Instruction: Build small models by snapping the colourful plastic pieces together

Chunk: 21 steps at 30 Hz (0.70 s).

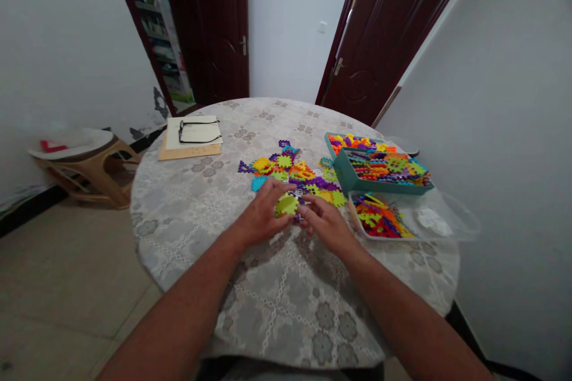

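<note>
My left hand (265, 214) is closed around a lime-green toothed building piece (286, 206), thumb below and fingers behind it. My right hand (328, 225) meets it from the right, its thumb and fingers pinched at small purple and white bits beside the green piece. Whether these bits are joined to it I cannot tell. Just beyond both hands spreads a loose pile of toothed plastic pieces (284, 161) in yellow, green, purple, orange and blue. Part of the pile is hidden behind my fingers.
On the right stand a teal box (379, 186) and a clear plastic tub (384, 239), both holding colourful pieces. Eyeglasses (181, 131) lie on papers (201, 151) at the far left of the tablecloth (286, 309). A stool (96, 166) stands left of the table.
</note>
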### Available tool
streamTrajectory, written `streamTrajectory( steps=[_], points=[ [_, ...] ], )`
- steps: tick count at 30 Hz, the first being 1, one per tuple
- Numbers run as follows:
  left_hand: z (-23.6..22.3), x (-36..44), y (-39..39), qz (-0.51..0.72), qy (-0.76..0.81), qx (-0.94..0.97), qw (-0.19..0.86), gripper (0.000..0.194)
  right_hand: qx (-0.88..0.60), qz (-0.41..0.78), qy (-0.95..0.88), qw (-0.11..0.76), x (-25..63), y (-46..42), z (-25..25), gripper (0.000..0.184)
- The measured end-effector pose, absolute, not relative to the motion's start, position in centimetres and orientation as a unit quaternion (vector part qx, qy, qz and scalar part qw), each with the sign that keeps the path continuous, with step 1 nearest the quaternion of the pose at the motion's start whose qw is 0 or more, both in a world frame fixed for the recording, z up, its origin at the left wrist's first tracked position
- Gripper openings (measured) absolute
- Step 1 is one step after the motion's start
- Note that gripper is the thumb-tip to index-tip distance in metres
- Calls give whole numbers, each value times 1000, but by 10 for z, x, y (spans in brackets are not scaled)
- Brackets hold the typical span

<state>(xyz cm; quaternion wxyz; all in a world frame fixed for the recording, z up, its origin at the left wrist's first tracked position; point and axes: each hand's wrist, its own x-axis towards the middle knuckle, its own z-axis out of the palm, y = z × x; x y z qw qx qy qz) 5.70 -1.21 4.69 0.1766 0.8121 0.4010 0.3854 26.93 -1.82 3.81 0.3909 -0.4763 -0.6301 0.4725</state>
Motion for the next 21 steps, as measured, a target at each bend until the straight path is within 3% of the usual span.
streamTrajectory(
  steps=[4,7,12,17,21],
  points=[
    [39,69,-18,352,359,849,165,58,-459,530,-614,362,267,-19,24,40],
    [39,58,-11,340,406,840,118,52,-485,452,-640,387,281,-18,23,37],
    [37,24,6,250,623,739,57,30,-515,294,-709,380,299,-16,25,31],
    [33,23,8,116,698,702,88,42,-516,283,-733,340,299,-15,25,32],
    [31,28,7,123,705,689,118,46,-498,282,-751,329,297,-14,21,31]
  ],
)
